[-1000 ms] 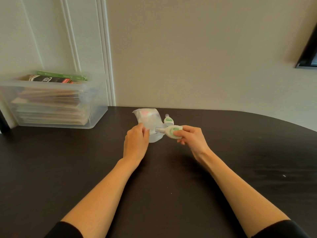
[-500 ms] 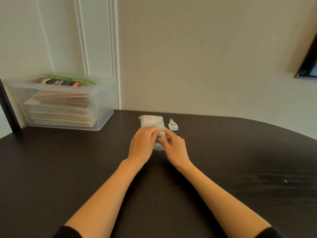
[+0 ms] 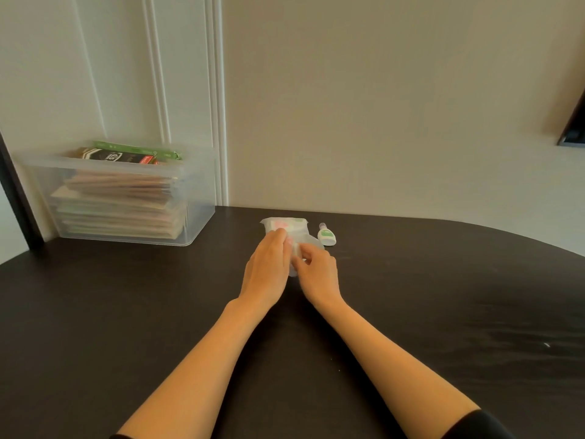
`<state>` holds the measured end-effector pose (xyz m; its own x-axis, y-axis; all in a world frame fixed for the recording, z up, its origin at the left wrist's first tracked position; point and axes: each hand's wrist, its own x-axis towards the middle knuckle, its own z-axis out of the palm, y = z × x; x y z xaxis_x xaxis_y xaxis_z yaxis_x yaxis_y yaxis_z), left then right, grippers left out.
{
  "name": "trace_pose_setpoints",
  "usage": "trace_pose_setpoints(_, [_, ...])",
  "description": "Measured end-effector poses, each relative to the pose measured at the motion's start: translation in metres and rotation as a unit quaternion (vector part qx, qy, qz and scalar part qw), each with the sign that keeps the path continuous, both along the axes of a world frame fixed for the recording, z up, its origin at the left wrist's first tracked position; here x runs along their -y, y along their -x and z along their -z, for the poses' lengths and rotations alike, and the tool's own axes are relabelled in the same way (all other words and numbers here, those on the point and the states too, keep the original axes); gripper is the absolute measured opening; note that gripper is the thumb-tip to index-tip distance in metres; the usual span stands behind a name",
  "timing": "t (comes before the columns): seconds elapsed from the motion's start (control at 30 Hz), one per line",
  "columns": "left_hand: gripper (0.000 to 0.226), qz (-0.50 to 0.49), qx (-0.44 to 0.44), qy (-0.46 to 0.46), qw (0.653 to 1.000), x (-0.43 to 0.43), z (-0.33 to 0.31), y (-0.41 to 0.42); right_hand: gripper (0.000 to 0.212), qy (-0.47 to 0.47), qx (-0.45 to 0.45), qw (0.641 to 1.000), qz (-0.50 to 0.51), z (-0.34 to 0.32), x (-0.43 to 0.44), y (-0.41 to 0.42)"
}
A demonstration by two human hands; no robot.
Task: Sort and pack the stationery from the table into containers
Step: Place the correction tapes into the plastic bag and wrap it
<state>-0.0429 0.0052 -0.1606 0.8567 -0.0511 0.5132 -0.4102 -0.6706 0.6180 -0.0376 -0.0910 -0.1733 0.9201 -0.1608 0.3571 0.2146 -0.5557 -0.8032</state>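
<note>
A small translucent plastic pouch (image 3: 292,228) with pink and pale contents lies on the dark table (image 3: 126,312) near the far edge. My left hand (image 3: 267,267) grips its near left side. My right hand (image 3: 316,269) pinches the pouch's near right edge, fingers curled. The pouch's near end is hidden by both hands. A white and green correction tape (image 3: 326,235) lies just right of the pouch, apart from my right hand.
A clear plastic bin (image 3: 196,198) stands at the back left against the wall, stacked with flat paper packs and a green and a black pack on top. A dark frame corner (image 3: 573,134) shows on the wall at the right.
The white and green correction tape that my right hand held a second ago has gone into the pouch. Both hands now close on the pouch's near end.
</note>
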Motion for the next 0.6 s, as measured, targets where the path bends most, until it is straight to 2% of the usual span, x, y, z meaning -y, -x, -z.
trace_pose_setpoints(0.27, [0.02, 0.038, 0.041, -0.031, 0.998, -0.004, 0.005, -0.002, 0.03, 0.133, -0.002, 0.983, 0.127, -0.007, 0.0, -0.015])
trace_pose_setpoints(0.47, [0.022, 0.019, 0.056, -0.089, 0.994, -0.007, 0.012, -0.009, 0.03, 0.182, -0.011, 0.974, 0.136, -0.008, 0.013, -0.019])
trace_pose_setpoints(0.6, [0.027, 0.09, -0.018, -0.124, 0.988, -0.005, 0.019, -0.013, 0.041, 0.22, -0.027, 0.965, 0.139, -0.002, 0.027, -0.015])
